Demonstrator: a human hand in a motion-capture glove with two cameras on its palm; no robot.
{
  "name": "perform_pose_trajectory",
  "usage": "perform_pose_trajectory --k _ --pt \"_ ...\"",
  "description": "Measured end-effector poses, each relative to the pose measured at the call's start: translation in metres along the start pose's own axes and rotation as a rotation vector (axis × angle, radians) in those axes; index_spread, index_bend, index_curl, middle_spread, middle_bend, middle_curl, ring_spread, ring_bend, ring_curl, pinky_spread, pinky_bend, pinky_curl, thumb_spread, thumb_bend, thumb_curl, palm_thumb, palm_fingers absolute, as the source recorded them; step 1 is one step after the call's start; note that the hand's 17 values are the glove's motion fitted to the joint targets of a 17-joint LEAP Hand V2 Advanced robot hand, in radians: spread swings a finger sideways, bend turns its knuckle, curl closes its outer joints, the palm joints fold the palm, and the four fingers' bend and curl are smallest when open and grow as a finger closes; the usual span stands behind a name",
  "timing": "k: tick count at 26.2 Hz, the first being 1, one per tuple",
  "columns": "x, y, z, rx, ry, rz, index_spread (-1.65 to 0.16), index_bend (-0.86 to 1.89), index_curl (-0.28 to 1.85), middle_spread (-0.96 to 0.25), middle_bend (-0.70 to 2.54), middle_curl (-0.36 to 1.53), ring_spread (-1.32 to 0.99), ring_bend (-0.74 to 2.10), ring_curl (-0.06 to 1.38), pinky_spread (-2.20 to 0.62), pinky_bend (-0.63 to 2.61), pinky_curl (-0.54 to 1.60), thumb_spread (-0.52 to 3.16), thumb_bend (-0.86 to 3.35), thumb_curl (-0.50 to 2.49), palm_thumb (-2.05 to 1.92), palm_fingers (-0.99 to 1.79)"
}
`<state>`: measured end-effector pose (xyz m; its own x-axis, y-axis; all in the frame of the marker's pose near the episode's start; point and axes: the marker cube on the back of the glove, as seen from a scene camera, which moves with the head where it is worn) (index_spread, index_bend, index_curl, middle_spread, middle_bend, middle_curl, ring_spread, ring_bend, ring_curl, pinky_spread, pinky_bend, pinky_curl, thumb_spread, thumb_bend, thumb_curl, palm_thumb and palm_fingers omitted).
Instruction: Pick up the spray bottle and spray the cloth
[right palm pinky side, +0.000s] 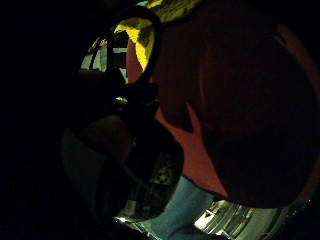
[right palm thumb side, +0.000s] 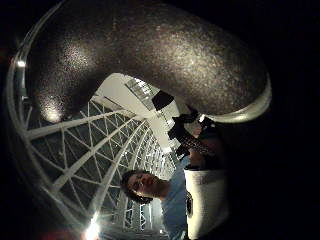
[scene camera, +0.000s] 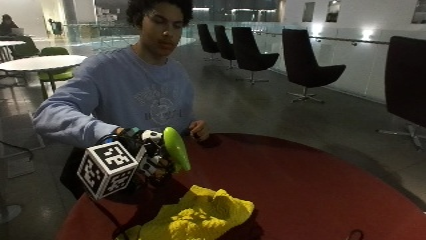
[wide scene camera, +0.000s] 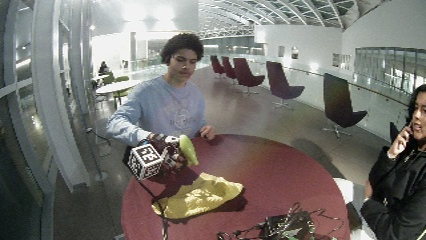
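A green spray bottle (scene camera: 177, 148) is held up in my gloved right hand (scene camera: 150, 154), whose fingers curl round it, above the near left part of the round red table (scene camera: 306, 185). Just below and in front of the bottle, a crumpled yellow cloth (scene camera: 200, 216) lies on the table. In the wide outside view the bottle (wide scene camera: 188, 149) hangs over the cloth (wide scene camera: 200, 194). The little finger side palm view shows a strip of the cloth (right palm pinky side: 141, 39) and the red table (right palm pinky side: 200, 150). A rounded dark surface (right palm thumb side: 150, 50) fills the thumb side palm view, close to the palm.
The person's bare left hand (scene camera: 198, 131) rests on the far edge of the table. A tangle of cables and small gear (wide scene camera: 283, 227) lies at the table's near edge. Dark chairs (scene camera: 303, 65) stand well behind.
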<state>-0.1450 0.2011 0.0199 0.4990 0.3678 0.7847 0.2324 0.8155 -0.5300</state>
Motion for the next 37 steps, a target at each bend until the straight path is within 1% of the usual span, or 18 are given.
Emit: perform_pose_trajectory --k 8,37 --pt "0.002 0.000 0.004 -0.008 -0.007 0.029 -0.18 0.12 0.40 -0.06 0.27 0.49 0.03 0.44 0.38 0.32 0.18 0.29 0.78 -0.02 0.61 0.96 1.04" --pt "0.004 -0.002 0.013 -0.026 -0.005 0.056 -0.17 0.12 0.37 -0.06 0.27 0.50 0.02 0.47 0.39 0.32 0.19 0.32 0.82 -0.02 0.64 0.94 1.07"
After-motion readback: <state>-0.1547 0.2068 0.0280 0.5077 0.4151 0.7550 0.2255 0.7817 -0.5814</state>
